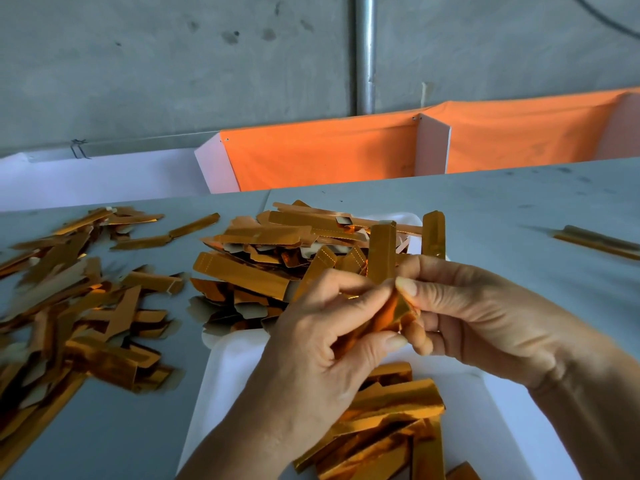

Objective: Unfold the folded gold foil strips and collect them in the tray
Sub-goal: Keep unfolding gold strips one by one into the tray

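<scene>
**Strip held over tray, both hands pinching**

The grey table (pixel 519 216) carries all the work. On your left a loose heap of folded strips (pixel 79 306) spreads across it, long axes lying every way. The white tray (pixel 228 375) sits under your hands; it holds unfolded strips (pixel 391 420) at the near end, and a piled stack (pixel 277 251) covers its far end. Behind the table stands an orange bin (pixel 329 154). A single strip (pixel 599 242) lies apart at far right. Your left hand (pixel 322 341) and right hand (pixel 464 317) both pinch the gold foil strip (pixel 382 251) at its lower end. Its long axis runs upright, pointing away from you
</scene>
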The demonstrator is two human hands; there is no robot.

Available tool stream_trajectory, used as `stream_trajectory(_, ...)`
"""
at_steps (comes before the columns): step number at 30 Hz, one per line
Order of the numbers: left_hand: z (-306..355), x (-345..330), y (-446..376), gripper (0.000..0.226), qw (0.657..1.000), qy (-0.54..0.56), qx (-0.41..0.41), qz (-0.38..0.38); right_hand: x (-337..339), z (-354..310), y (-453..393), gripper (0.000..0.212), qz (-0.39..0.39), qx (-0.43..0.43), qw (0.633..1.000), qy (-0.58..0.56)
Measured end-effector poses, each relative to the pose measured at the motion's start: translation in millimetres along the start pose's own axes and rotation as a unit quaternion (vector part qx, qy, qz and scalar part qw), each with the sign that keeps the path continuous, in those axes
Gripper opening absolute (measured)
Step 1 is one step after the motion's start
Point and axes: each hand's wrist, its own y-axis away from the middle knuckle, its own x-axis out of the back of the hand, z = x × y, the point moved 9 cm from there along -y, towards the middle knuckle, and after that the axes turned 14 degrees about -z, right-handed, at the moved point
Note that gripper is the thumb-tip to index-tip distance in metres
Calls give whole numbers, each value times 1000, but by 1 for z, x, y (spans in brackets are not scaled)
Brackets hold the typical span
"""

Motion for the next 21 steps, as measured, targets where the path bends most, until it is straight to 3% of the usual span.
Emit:
stream_trajectory(5, -13, -7, 0, 61, 998, 5, 58, -30, 3, 7, 8, 12, 10, -81, 996, 47)
stream_trajectory(9, -13, -14, 0, 71, 995, 16, 73, -67, 8, 11, 15, 19, 5, -151, 974, 171)
stream_trajectory(12, -9, 17, 6, 51, 985, -132, 77, 75, 3, 19, 15, 19, -14, -206, 945, 252)
stream_trajectory(14, -12, 45, 18, 38, 942, -234, 123, 206, 5, 19, 12, 15, 0, -214, 936, 280)
stream_trajectory(15, -18, 53, 22, 39, 920, -265, 169, 233, 7, 16, 11, 14, 18, -206, 937, 281)
stream_trajectory(18, -48, 49, 24, 53, 898, -278, 298, 166, 16, 8, 11, 17, 76, -176, 950, 247)
stream_trajectory(21, -57, 37, 20, 56, 913, -240, 304, 127, 19, 11, 12, 17, 92, -178, 955, 217)
